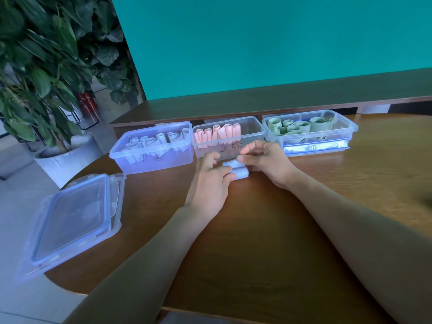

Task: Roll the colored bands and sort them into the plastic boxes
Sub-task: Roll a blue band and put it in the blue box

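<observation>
With many rolls already sorted into the white-band box [152, 148], pink-band box [228, 136] and green-band box [311, 129] along the surface's far edge, the left hand [210, 181] and right hand [264, 160] pinch a half-rolled white band [236, 168] mid-surface, yet to be boxed.

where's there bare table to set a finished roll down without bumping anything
Free: the wide table stretch between the forearms, and the patch right of the right hand, below the green box. Crowded: the back row, with the white box and pink box, and the left edge under the lids. Both hands, left hand included, hold the band.
</observation>
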Tool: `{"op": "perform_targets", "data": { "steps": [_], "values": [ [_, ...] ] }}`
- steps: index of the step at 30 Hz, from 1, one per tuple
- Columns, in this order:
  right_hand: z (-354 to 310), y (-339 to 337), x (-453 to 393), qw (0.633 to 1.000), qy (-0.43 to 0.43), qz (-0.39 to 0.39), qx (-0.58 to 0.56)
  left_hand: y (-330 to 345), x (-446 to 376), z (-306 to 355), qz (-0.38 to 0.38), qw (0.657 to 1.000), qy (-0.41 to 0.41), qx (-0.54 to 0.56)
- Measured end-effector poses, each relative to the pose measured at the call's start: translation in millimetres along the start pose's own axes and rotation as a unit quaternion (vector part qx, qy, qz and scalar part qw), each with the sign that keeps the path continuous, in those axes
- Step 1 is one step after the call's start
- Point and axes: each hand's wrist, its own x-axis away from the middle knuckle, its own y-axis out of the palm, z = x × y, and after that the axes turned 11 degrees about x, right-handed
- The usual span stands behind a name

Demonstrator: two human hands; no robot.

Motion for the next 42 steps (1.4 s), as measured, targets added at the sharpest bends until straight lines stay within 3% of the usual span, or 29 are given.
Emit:
{"op": "perform_targets", "data": {
  "steps": [9,16,25,30,37,42],
  "values": [
    [-0.1,-2.9,-0.1,0.998,0.003,-0.058,0.021,-4.1,-11.4,2.8,-0.037,0.985,-0.104,0.136],
    [-2.2,-7.5,6.6,0.994,-0.012,-0.089,0.069,-3.2,-19.1,-5.6,-0.117,0.979,-0.090,0.141],
    [-5.9,-9.1,15.7,0.987,-0.030,-0.095,0.127,1.0,-24.0,-12.7,-0.065,0.977,-0.096,0.181],
    [-8.9,1.2,19.8,0.958,-0.074,-0.078,0.264,0.3,-22.2,-14.7,-0.041,0.974,-0.102,0.199],
    [-14.6,3.2,28.0,0.959,-0.141,-0.062,0.239,-12.7,-12.0,-14.8,-0.015,0.970,-0.092,0.223],
    [-31.2,14.8,29.1,0.959,-0.134,-0.081,0.234,-26.6,0.6,-23.2,0.017,0.962,-0.071,0.264]
  ]
}}
